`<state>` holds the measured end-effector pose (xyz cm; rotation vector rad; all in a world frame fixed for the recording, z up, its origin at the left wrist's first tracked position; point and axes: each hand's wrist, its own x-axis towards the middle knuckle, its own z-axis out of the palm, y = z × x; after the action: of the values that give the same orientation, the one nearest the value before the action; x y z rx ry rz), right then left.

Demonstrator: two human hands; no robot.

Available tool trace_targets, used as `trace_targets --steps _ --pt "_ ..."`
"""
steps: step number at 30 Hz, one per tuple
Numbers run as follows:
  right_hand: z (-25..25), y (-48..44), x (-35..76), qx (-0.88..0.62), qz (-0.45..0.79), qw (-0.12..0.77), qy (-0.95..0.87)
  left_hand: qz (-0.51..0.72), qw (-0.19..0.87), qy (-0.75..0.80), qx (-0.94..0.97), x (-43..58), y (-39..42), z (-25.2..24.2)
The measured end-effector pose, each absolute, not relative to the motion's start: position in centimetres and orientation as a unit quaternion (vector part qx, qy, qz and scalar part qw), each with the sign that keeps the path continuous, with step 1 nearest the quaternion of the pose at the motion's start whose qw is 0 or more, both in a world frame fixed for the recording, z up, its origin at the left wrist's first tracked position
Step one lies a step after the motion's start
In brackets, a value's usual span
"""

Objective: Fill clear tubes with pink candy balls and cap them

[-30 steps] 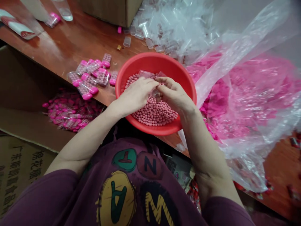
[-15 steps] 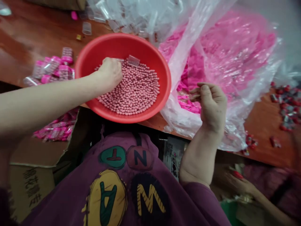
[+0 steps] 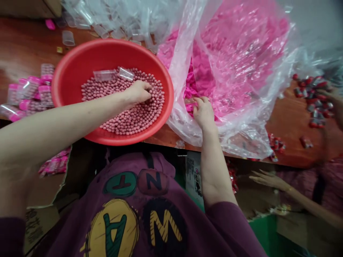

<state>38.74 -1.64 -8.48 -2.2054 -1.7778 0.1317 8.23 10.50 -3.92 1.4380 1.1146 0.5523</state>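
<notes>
A red plastic bowl [image 3: 88, 57] sits on the brown table, half full of small pink beads [image 3: 128, 114]. My left hand [image 3: 139, 92] is down in the beads at the bowl's right side, fingers curled shut; what they hold is hidden. Two clear plastic tubes [image 3: 105, 75] lie on the beads at the back. My right hand [image 3: 203, 111] reaches into the mouth of a big clear bag [image 3: 241, 71] full of pink caps, fingers bent and pinching among the caps.
Filled tubes with pink caps [image 3: 29, 93] lie left of the bowl. Empty clear tubes [image 3: 112, 18] are heaped behind it. Red-wrapped items [image 3: 313, 103] are scattered at the right, where another person's hand [image 3: 268, 178] reaches. A cardboard box [image 3: 40, 200] stands below left.
My left hand moved from the bowl's back left to its right side in the beads. My right hand went from hovering before the bag into its mouth. The view shifted right.
</notes>
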Motion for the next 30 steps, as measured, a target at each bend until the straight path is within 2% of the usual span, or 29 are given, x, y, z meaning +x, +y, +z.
trace_targets --steps 3,9,16,18,21,23,25,30 --pt "-8.8 -0.4 39.0 -0.78 0.048 0.124 -0.612 0.267 0.647 0.464 0.543 6.8 10.0 -2.1" --pt "-9.8 -0.1 40.6 -0.742 0.085 0.235 -0.622 0.259 0.784 0.377 0.419 1.7 7.5 1.9" --pt "-6.8 -0.3 38.3 -0.739 0.04 0.368 -0.562 0.343 0.829 0.334 0.29 -1.8 3.0 2.2" --pt "-4.5 -0.3 35.3 -0.718 0.068 0.437 -0.538 0.366 0.82 0.349 0.267 -2.0 2.1 1.8" --pt "-1.1 0.0 28.7 -0.603 0.247 0.567 -0.503 0.388 0.805 0.368 0.255 -1.9 1.5 1.6" --pt "0.4 0.4 24.0 -0.556 0.314 0.563 -0.525 0.398 0.798 0.372 0.257 -1.7 1.3 1.6" --pt "1.2 0.8 20.2 -0.528 0.357 0.519 -0.57 0.409 0.793 0.365 0.267 -1.5 1.2 1.7" --pt "1.2 1.2 16.5 -0.511 0.313 0.425 -0.678 0.44 0.78 0.356 0.269 -1.4 1.3 1.5"
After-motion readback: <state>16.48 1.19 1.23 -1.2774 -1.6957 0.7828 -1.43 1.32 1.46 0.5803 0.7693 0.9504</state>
